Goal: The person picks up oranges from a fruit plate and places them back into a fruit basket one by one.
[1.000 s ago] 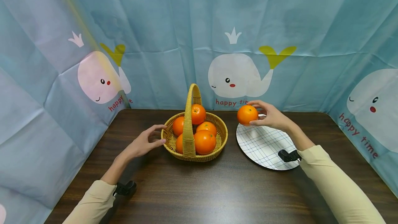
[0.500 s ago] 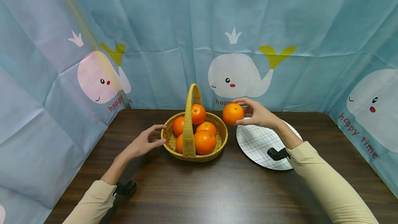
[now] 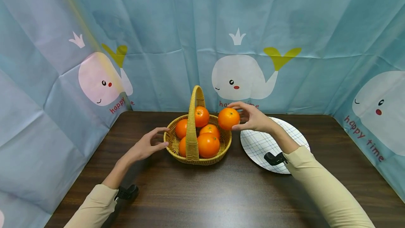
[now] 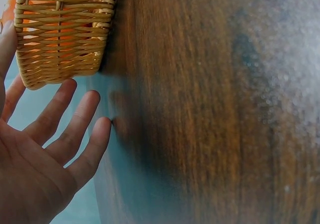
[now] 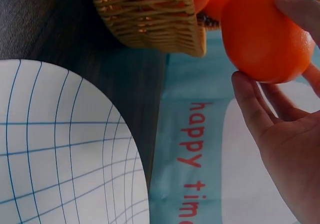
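Note:
My right hand holds an orange between thumb and fingertips, above the right rim of a yellow wicker basket. In the right wrist view the held orange shows close up, with the basket beyond it. Several other oranges lie in the basket under its tall arched handle. At the basket's left side is my left hand, its thumb and fingers spread and relaxed at the rim. From the left wrist camera, the left hand's thumb and fingertips appear close against the basket wall.
A round white plate with a blue grid lies right of the basket, partly beneath my right forearm. The dark wooden table backs onto a pale blue curtain printed with whales. Each wrist wears a black strap device.
My right hand has carried the orange leftward from over the plate to over the basket's right edge. The left hand and the basket have stayed in place.

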The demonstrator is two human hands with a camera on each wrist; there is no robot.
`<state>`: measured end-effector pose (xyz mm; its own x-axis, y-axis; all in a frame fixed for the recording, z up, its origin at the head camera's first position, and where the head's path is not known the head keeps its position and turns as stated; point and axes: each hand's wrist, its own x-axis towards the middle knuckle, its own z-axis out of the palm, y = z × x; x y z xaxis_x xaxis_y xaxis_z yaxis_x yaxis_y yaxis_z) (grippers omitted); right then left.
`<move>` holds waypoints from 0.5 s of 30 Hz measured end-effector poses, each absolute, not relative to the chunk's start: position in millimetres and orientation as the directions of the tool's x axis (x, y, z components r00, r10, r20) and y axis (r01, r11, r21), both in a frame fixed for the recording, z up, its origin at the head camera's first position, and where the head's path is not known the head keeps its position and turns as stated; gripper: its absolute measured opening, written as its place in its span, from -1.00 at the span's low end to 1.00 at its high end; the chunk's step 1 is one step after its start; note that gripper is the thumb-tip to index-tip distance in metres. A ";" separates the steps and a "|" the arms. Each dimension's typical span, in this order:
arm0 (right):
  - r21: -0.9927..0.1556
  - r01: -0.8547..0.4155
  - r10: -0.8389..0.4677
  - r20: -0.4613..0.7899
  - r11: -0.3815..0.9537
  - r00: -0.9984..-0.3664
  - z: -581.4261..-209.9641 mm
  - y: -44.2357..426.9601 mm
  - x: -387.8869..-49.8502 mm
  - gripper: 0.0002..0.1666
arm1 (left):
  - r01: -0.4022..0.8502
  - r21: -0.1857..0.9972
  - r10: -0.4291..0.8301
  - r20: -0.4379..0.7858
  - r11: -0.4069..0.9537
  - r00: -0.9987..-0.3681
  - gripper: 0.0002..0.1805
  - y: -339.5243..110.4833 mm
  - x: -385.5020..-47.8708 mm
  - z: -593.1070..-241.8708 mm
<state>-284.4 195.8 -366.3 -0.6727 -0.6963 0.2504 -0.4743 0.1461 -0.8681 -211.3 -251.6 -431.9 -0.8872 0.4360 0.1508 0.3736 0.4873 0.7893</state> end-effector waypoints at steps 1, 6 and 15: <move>-0.865 -0.477 -0.697 0.248 0.152 -0.673 -366.4 194.9 -283.8 -0.14 | 0.375 0.790 0.437 0.152 0.486 -0.886 -0.43 -251.6 -211.4 -431.9; -0.855 -0.487 -0.702 0.239 0.175 -0.671 -365.7 190.7 -281.5 -0.12 | 0.365 0.800 0.439 0.144 0.476 -0.887 -0.43 -251.6 -212.8 -432.2; -0.859 -0.487 -0.715 0.240 0.159 -0.657 -364.7 184.4 -278.7 -0.15 | 0.363 0.801 0.439 0.141 0.477 -0.887 -0.43 -251.6 -212.5 -431.2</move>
